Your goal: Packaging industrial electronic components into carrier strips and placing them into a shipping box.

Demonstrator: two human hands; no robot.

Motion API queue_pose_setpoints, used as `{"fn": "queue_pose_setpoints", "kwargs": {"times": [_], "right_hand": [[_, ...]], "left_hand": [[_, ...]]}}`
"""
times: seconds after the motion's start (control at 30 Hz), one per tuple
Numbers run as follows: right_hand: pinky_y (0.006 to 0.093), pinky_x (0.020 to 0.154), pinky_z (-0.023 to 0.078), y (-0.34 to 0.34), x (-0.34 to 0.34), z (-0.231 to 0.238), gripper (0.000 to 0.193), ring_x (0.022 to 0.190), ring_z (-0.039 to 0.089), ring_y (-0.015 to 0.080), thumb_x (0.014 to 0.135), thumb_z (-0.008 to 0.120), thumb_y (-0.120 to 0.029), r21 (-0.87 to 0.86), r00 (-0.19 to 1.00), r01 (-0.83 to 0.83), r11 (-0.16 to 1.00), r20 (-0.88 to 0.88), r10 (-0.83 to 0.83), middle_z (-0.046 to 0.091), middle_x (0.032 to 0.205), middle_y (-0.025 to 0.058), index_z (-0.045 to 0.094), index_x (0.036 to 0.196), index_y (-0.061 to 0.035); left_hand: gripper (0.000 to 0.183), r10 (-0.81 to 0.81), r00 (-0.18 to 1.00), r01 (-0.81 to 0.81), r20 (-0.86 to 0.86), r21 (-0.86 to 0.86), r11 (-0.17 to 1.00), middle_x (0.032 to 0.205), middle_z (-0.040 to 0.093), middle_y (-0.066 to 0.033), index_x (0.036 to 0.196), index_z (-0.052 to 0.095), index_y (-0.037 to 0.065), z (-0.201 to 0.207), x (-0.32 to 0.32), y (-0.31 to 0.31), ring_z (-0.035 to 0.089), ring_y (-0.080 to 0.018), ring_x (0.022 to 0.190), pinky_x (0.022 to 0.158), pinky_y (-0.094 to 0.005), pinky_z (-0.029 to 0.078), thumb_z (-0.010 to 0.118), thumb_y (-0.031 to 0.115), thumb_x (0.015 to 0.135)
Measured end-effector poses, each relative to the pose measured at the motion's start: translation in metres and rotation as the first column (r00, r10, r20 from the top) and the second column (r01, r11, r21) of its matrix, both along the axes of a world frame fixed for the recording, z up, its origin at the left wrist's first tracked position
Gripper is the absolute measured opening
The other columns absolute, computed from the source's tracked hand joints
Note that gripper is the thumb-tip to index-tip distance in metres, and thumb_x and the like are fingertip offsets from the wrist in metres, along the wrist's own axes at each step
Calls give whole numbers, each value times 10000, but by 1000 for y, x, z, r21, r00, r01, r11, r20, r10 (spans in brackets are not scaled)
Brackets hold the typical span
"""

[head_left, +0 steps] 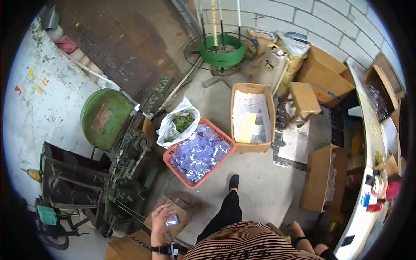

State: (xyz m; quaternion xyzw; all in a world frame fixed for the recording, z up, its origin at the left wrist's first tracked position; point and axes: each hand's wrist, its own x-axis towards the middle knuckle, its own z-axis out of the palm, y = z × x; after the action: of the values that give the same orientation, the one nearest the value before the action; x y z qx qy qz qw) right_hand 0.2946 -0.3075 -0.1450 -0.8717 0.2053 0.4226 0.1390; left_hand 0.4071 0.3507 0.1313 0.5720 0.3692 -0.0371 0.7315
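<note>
At the lower left, my left hand (163, 214) is over a brown cardboard piece (184, 212), its fingers bent round a small clear, bluish packet (172, 220). A dark band circles that wrist. My right hand (295, 228) is low on the right beside my striped shirt, apart from the packet. Its fingers are too small and foreshortened to make out. Ahead of me on the floor, a coral plastic basket (232, 146) is filled with many similar clear, purple-tinted packets (199, 151). A white bag (193, 110) of green, stringy pieces (183, 122) rests against the basket's far left side.
A green-painted machine (108, 117) stands close on the left. Beyond the basket is an open cardboard box (253, 147) with papers inside. Another box (315, 177) and a cluttered white table (362, 212) line the right. A small wooden stool (304, 97) and a green reel stand (222, 54) stand farther back.
</note>
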Motion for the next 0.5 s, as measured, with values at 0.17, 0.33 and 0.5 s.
{"fn": "queue_pose_setpoints", "kwargs": {"times": [0.17,0.33,0.5], "right_hand": [[405,708,480,70,141,7,216,790,598,336,660,621,-222,164,953,-291,943,-39,301,624,816,173,668,832,-100],[425,730,471,130,344,-53,191,788,578,358,704,519,-207,89,836,-398,913,444,321,604,814,192,639,735,-62],[434,706,459,270,537,-32,251,812,567,382,767,544,-219,204,764,-434,877,599,239,594,859,225,589,882,-1]], "left_hand": [[254,-60,990,52,-131,-63,997,965,610,-156,1037,541,-10,-50,81,-15,618,-226,846,733,-303,485,465,173,879],[240,-73,975,45,-208,-139,989,965,609,-135,1046,537,-5,-63,143,-30,609,-226,864,755,-308,479,452,154,888],[301,-1,981,-42,-196,-215,976,981,603,-137,1070,519,-10,-107,154,-52,604,-230,875,741,-317,484,480,220,881]]}}
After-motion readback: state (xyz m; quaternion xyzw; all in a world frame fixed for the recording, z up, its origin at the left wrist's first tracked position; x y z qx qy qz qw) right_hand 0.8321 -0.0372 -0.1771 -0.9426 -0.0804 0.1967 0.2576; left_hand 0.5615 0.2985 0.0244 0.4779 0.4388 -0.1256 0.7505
